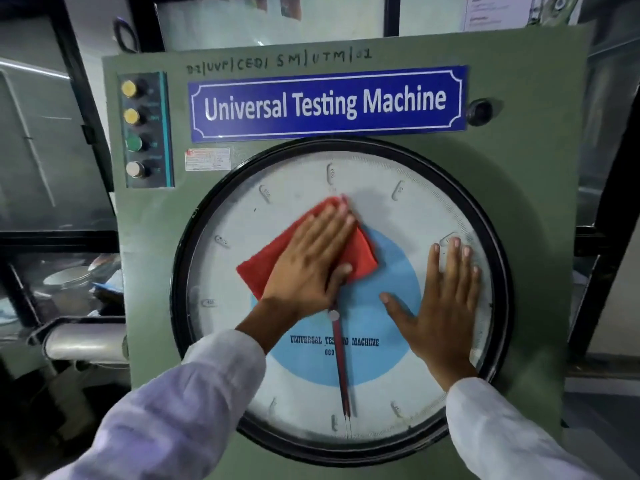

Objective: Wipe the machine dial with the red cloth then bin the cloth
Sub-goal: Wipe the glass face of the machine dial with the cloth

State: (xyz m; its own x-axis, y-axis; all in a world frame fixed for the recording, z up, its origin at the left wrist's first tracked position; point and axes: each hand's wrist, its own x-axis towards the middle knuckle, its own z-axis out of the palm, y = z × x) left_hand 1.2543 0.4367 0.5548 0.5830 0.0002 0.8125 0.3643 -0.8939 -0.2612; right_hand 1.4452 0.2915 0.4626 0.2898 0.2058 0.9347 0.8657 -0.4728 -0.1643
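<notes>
On the front of a green machine cabinet (519, 140), which fills most of the view, a blue nameplate (327, 102) reads "Universal Testing Machine", with hand-written characters on the paint above it. Below the nameplate sits the machine dial (304, 403), a large round white face in a black rim, with a light blue disc at its centre printed "UNIVERSAL TESTING MACHINE" and a thin red pointer (341, 368) hanging down from the hub.

Two arms in white sleeves (180, 407) reach up from the bottom edge. The left hand (311, 261) lies flat and spread, fingers together and pointing up and right, pressing the red cloth (256, 268) against the glass over the upper middle of the dial; the cloth shows on both sides of the palm. The right hand (440, 303) is apart from the cloth, open and flat against the right side of the dial with the thumb stretched out toward the centre, holding nothing.

At the cabinet's upper left, a narrow dark panel (147, 129) carries four round buttons in a column: two yellow, one green, one pale. A small white label (207, 159) is stuck just beside it, and a black knob (479, 111) sits right of the nameplate.
</notes>
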